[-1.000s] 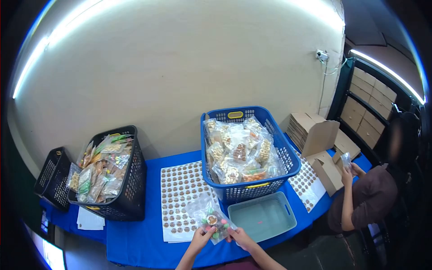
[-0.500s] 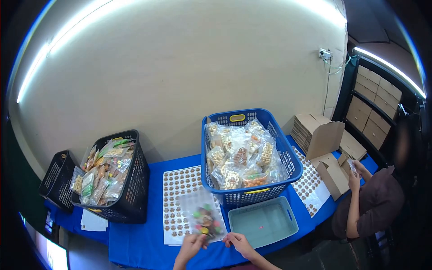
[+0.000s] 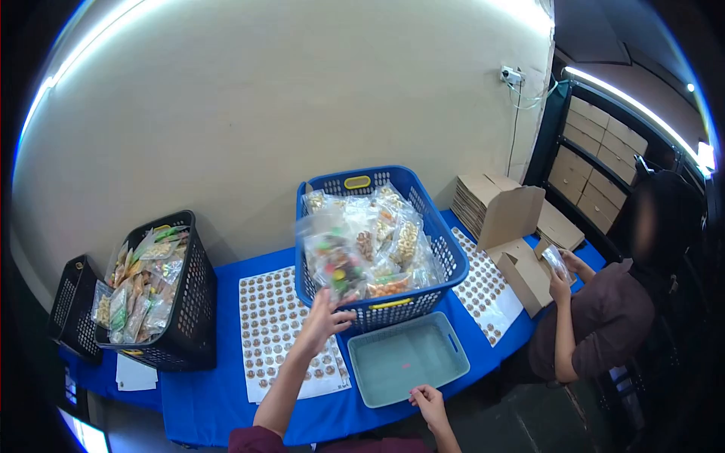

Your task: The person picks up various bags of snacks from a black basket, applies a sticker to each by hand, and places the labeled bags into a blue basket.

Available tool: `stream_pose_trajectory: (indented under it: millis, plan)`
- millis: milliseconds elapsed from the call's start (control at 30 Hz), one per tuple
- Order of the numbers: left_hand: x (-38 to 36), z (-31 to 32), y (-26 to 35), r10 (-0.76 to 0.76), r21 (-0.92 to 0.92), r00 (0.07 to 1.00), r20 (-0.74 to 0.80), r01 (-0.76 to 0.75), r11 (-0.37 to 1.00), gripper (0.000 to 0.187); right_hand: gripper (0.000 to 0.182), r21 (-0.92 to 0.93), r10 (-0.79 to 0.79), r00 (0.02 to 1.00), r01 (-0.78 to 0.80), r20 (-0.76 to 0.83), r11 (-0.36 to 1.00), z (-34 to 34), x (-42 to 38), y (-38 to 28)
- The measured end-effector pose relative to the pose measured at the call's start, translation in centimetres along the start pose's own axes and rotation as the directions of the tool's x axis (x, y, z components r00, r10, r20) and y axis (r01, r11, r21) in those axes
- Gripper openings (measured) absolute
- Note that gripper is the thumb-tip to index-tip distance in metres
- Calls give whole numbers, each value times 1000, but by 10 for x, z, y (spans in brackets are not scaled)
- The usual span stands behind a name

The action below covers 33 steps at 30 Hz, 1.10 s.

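My left hand (image 3: 326, 321) reaches to the front of the blue basket (image 3: 355, 312), its fingers apart. Just beyond the fingertips is a blurred clear bag of colourful pieces (image 3: 338, 264), over the basket's left part; contact with the fingers is unclear. Many clear bags of nuts and snacks (image 3: 408, 240) fill that basket. My right hand (image 3: 429, 402) is pinched closed at the front edge of the grey-green tray (image 3: 393, 362); anything between its fingertips is too small to name. A small pink piece (image 3: 406, 366) lies in the tray.
Sheets of round stickers (image 3: 264, 332) lie on the blue cloth (image 3: 226, 302). At left stand a filled black basket (image 3: 198, 302) and a smaller black one (image 3: 66, 302). A co-worker (image 3: 596, 317) at right holds a small packet (image 3: 556, 263) beside cardboard boxes (image 3: 510, 219).
My left hand and the bag of colourful pieces moved forward from above the sticker sheet to the blue basket. My right hand is now apart from the bag. The view turned slightly right.
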<state>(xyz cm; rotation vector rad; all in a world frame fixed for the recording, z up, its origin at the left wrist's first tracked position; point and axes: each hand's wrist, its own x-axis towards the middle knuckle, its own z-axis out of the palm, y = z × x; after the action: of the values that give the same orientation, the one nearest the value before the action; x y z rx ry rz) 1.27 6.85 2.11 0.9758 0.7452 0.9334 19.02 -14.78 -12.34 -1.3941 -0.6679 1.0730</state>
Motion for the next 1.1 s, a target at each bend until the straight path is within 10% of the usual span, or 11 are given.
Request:
stream_pose_trajectory:
  millis: [33,133,200,367,533,600,800,1100]
  plan:
    - [9,11,-20,-45,-84,999,-22,43,996,59,13,-21,0,1000,-1,-25,1000,-6,-5,4]
    - [-5,35,-95,448,354,888,108,-455,817,76,14,-143,-48,997,38,-65,989,-20,-11,17]
    - [-33,42,-119,375,443,849,373,-518,732,78,13,-221,-50,995,29,-88,975,-21,-14,17]
    - [-73,31,-143,-10,431,899,437,-200,880,73,14,-244,-85,996,78,-19,967,-5,-2,12]
    - [-95,-25,-98,-79,-168,973,218,117,979,60,32,-103,-240,971,239,5,965,30,22,-13]
    - [-106,-56,-71,-11,-337,1000,-4,9,941,54,35,-30,-280,960,280,10,960,44,32,-27]
    - [-158,-158,-10,292,-132,689,-664,-492,861,34,23,83,-257,964,251,65,964,90,56,-46]
    - [-224,-283,79,452,184,321,-832,-610,771,18,5,73,-146,958,131,248,989,180,36,-41]
